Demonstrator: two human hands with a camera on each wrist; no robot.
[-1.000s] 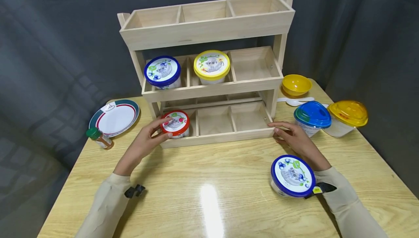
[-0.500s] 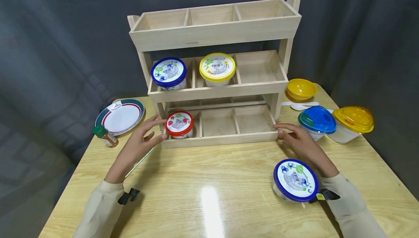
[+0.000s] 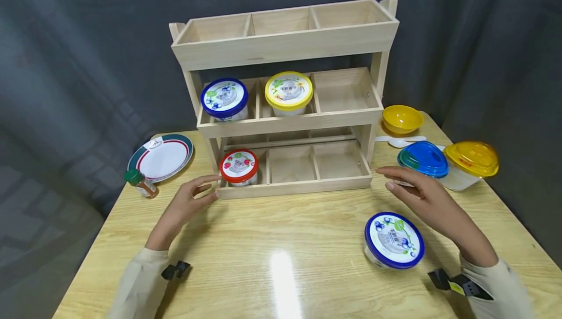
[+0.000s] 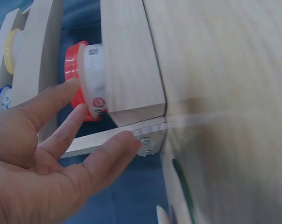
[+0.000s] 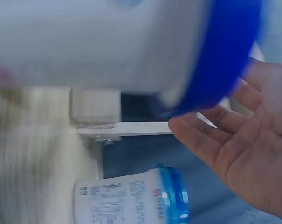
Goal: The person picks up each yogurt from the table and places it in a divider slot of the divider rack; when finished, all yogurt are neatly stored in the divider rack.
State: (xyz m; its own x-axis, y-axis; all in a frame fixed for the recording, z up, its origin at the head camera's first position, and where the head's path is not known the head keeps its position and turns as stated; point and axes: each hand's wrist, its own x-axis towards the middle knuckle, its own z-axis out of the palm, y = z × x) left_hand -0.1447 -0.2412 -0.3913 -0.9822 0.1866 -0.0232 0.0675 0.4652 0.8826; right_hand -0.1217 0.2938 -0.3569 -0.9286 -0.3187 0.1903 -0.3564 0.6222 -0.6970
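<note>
My left hand [image 3: 186, 207] is at the lower left corner of a three-tier wooden rack [image 3: 285, 42], fingers spread and holding nothing. Beside it, a red-lidded tub [image 3: 238, 167] sits in the bottom tier's left compartment; the left wrist view shows the fingers [image 4: 61, 95] overlapping this tub. My right hand [image 3: 432, 202] hovers off the rack's lower right end with loosely extended fingers and nothing in it. Close to that hand, a blue-lidded tub [image 3: 394, 240] with blueberry pictures stands on the table, filling the top of the right wrist view as a blurred shape.
The middle tier holds a blue-lidded tub [image 3: 224, 98] and a yellow-lidded tub [image 3: 289, 92]. Right of the rack are a yellow bowl [image 3: 402, 119], white spoons [image 3: 400, 142] and containers with blue [image 3: 423, 159] and yellow [image 3: 472, 158] lids. Plates [image 3: 163, 157] and a green-capped jar [image 3: 141, 184] stand left.
My left hand has come off the red-lidded tub and lowered to the rack's corner. My right hand has let go of the rack's right end and drawn back to the right.
</note>
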